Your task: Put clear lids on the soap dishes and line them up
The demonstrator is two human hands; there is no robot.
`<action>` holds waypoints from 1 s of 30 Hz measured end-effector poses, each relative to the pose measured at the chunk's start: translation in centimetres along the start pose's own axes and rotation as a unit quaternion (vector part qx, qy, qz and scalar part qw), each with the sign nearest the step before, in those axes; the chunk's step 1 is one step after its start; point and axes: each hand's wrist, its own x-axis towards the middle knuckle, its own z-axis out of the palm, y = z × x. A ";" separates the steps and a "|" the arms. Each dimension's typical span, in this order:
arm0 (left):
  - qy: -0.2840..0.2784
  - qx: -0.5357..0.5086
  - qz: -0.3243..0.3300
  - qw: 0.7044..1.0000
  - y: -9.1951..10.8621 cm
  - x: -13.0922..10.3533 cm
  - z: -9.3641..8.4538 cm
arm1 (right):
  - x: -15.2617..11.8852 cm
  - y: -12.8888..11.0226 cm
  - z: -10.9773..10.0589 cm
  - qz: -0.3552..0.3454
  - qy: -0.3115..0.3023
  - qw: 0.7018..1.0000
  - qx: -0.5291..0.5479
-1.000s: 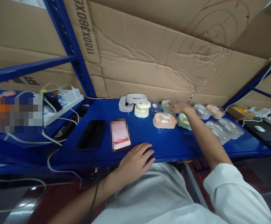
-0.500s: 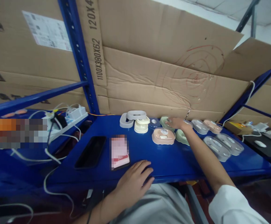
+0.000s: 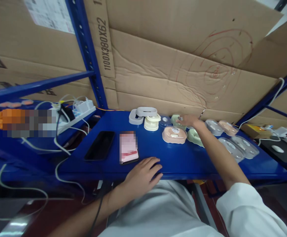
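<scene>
My left hand (image 3: pixel 143 173) lies at the table's front edge with its fingers spread, holding nothing, near a phone with a lit pinkish screen (image 3: pixel 129 149). My right hand (image 3: pixel 191 121) reaches to the back row, fingers stretched out, their tips touching the near right side of a green oval plastic case (image 3: pixel 177 120). Left of that case sits a dark blue one (image 3: pixel 165 120). In front are a pink case with a clear cover (image 3: pixel 174 134) and a green case (image 3: pixel 194 136), partly hidden by my right forearm. The hand and forearm also hide part of the back row.
Grey oval rings (image 3: pixel 146 112) and cream pieces (image 3: pixel 151 123) are piled at the back. Grey cases (image 3: pixel 244 146) and a pink case (image 3: pixel 228 127) stand right. A dark phone (image 3: pixel 99 145) lies left, beyond it a power strip (image 3: pixel 84 106) with cables. Cardboard (image 3: pixel 158 56) walls the back.
The view has tilted down, so the table and things sit higher in the picture. My right hand stays at the green case, and my left hand remains by the table edge.
</scene>
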 end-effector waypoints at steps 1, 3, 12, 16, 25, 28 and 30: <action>0.000 0.002 0.003 1.000 0.0 0.0 0.0 | 0.1 -0.5 -0.7 -0.004 0.018 1.000 -0.006; -0.002 0.006 0.009 1.000 0.0 0.1 -0.1 | 0.4 -2.0 -1.9 -0.032 0.055 0.998 -0.009; -0.020 -0.006 0.004 1.000 -0.1 0.1 -0.2 | 1.7 -10.8 -2.4 -0.222 0.021 0.974 0.033; -0.022 -0.011 -0.002 1.000 0.1 0.1 -0.5 | -0.1 -8.9 -3.3 -0.236 0.041 0.970 0.041; 0.076 0.000 -0.059 0.995 0.5 -0.1 -0.7 | -14.2 -4.7 -2.9 -0.424 0.110 0.886 0.154; 0.055 0.018 -0.041 0.997 0.3 -0.1 -0.6 | -19.1 -4.4 -1.9 -0.440 0.073 0.877 0.180; -0.002 0.022 -0.019 1.000 0.1 0.0 -0.6 | -20.2 -4.2 -1.7 -0.444 0.042 0.874 0.190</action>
